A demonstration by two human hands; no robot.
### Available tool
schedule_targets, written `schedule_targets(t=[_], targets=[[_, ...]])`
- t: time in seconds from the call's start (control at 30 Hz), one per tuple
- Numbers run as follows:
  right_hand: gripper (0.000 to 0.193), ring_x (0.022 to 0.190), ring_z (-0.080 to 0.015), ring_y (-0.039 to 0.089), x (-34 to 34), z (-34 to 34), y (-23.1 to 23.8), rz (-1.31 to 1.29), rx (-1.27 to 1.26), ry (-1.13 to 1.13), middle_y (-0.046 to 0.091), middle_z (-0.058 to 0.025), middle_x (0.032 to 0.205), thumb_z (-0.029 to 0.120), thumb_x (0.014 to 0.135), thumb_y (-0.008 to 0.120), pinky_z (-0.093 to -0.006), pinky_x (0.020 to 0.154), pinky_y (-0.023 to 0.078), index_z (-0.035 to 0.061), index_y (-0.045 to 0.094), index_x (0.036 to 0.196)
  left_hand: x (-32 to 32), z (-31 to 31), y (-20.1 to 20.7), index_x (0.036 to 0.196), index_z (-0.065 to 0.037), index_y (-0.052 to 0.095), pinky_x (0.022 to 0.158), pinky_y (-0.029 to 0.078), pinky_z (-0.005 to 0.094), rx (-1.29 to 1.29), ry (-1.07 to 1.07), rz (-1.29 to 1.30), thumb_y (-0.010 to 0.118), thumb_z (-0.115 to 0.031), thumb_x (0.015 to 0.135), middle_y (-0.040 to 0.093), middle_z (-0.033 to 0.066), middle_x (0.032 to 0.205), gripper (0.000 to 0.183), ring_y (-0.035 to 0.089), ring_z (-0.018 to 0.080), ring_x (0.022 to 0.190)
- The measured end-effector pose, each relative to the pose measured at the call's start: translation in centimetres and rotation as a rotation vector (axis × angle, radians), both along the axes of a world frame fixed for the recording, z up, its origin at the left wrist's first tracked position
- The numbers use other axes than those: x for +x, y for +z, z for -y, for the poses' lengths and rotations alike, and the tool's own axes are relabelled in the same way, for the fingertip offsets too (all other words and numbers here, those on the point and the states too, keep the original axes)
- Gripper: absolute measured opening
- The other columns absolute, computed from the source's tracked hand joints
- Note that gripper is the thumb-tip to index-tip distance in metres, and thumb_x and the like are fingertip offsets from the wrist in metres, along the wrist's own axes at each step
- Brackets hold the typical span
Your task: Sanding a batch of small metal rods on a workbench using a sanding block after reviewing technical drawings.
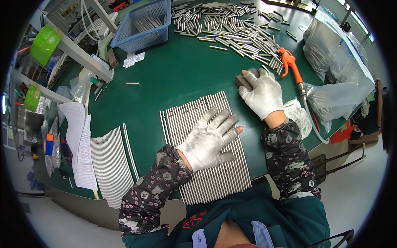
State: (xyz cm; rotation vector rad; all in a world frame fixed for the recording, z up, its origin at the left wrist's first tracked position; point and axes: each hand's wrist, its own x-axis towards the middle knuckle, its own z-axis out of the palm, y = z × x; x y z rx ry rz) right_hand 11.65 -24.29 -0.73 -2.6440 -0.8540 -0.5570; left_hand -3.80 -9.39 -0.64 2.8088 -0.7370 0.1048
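The left hand (pixel 206 142), gloved in white, lies open and palm down on a row of rods (pixel 211 182), its fingers spread and pointing away from the body and to the right; one bare fingertip pokes out of the glove. The right hand (pixel 263 91), also gloved, reaches farther out and grips a dark block (pixel 241 82) just beyond the row's far right corner. Both forearms wear dark, flowered sleeves (pixel 289 155). The rods lie side by side on a green table (pixel 165 66), running to its near edge in front of the person. A second row (pixel 111 161) lies to the left, next to written papers (pixel 84 155). A lone pin (pixel 132 84) rests farther out. Across the far side spreads a heap of short pins (pixel 244 37), with a blue basket (pixel 142 40) to its left. On the right are an orange air gun (pixel 291 66), a white cloth (pixel 297 117) and clear bags (pixel 335 97). Pale posts (pixel 82 56) carrying green tape (pixel 46 44) stand at the left, above a grey floor (pixel 53 219).
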Motion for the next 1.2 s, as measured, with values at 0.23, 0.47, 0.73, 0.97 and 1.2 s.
schedule_targets(t=[0.23, 0.47, 0.73, 0.97, 1.2], targets=[[0.040, 0.095, -0.0339, 0.061, 0.0, -0.1, 0.5, -0.047, -0.065, 0.007, 0.062, -0.0170, 0.103, 0.033, 0.076, 0.064, -0.0446, 0.077, 0.052, 0.0157, 0.070, 0.111, -3.2, 3.0, 0.5, 0.139, -0.012, 0.045, 0.117, 0.013, 0.0535, -0.022, -0.028, -0.133, 0.065, -0.061, 0.074, 0.038, 0.0150, 0.146, 0.084, 0.030, 0.0314, 0.140], [0.042, 0.097, -0.0340, 0.061, 0.1, -0.1, 0.5, -0.054, -0.083, -0.002, 0.061, -0.0169, 0.105, 0.034, 0.077, 0.063, -0.0450, 0.078, 0.052, 0.0162, 0.068, 0.114, -3.3, 4.1, 0.1, 0.141, -0.013, 0.042, 0.118, 0.010, 0.0543, -0.021, -0.023, -0.170, 0.063, -0.064, 0.072, 0.036, 0.0137, 0.149, 0.088, 0.027, 0.0311, 0.142], [0.042, 0.098, -0.0340, 0.060, 0.1, -0.1, 0.2, -0.050, -0.080, 0.006, 0.061, -0.0168, 0.105, 0.035, 0.077, 0.063, -0.0451, 0.078, 0.052, 0.0174, 0.068, 0.115, -3.4, 5.2, 0.5, 0.141, -0.011, 0.042, 0.118, 0.007, 0.0552, -0.014, -0.001, -0.188, 0.062, -0.063, 0.073, 0.036, 0.0159, 0.149, 0.088, 0.026, 0.0319, 0.142], [0.042, 0.098, -0.0338, 0.060, 0.2, 0.0, 0.2, -0.052, -0.060, 0.006, 0.062, -0.0167, 0.105, 0.034, 0.077, 0.063, -0.0453, 0.079, 0.051, 0.0171, 0.069, 0.115, -5.8, 8.1, 0.8, 0.139, -0.008, 0.045, 0.118, 0.006, 0.0542, -0.010, 0.085, -0.223, 0.054, -0.063, 0.078, 0.036, 0.0170, 0.148, 0.083, 0.025, 0.0324, 0.143], [0.042, 0.101, -0.0332, 0.060, 0.2, -0.1, 0.2, -0.070, -0.071, 0.004, 0.061, -0.0165, 0.107, 0.035, 0.078, 0.062, -0.0451, 0.081, 0.051, 0.0172, 0.068, 0.116, -5.8, 8.5, 0.7, 0.138, -0.007, 0.047, 0.118, 0.009, 0.0532, 0.019, 0.115, -0.202, 0.059, -0.057, 0.078, 0.038, 0.0165, 0.147, 0.079, 0.028, 0.0323, 0.141]])
